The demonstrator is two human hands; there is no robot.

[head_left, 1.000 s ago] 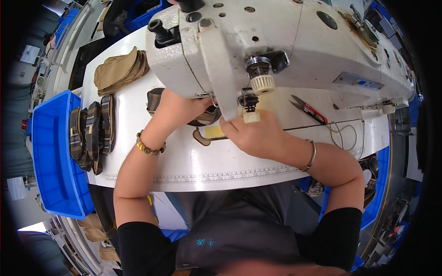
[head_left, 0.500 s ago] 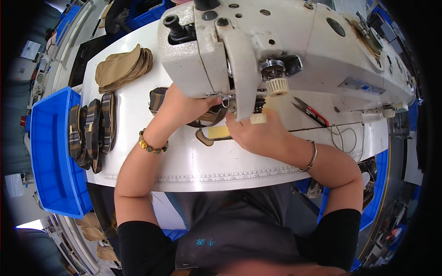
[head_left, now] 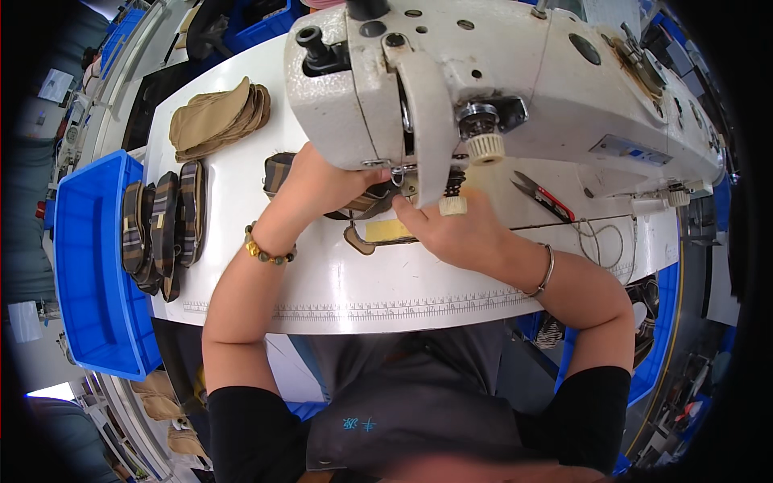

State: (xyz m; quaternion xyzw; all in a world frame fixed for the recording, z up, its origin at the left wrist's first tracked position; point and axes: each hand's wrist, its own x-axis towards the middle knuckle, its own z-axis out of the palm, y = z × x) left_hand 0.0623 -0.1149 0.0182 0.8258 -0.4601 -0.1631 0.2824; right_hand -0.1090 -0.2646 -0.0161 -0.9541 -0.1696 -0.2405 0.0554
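A dark plaid fabric piece [head_left: 276, 171] with black edging lies under the head of a white sewing machine [head_left: 515, 88]. My left hand [head_left: 326, 187] is closed on it, its fingertips close to the presser foot [head_left: 398, 175]. From the right, my right hand [head_left: 463, 233] pinches the fabric's near edge beside the needle area; its other fingers are curled and partly hidden behind the machine's cream knob [head_left: 452, 206]. Just in front lie a yellow strip [head_left: 388, 231] and a tan rounded piece with dark edging [head_left: 359, 241].
Several tan curved pieces [head_left: 217, 121] are stacked at the far left, with several plaid pieces [head_left: 167, 225] nearer. A blue bin [head_left: 97, 266] stands off the table's left side. Red-and-black snips [head_left: 547, 198] and a loose cord [head_left: 600, 245] lie right. A ruler strip [head_left: 386, 311] edges the front.
My right hand's fingertips have shifted slightly at the fabric's edge, and the plaid piece has turned a little under the presser foot. My left hand keeps nearly the same place.
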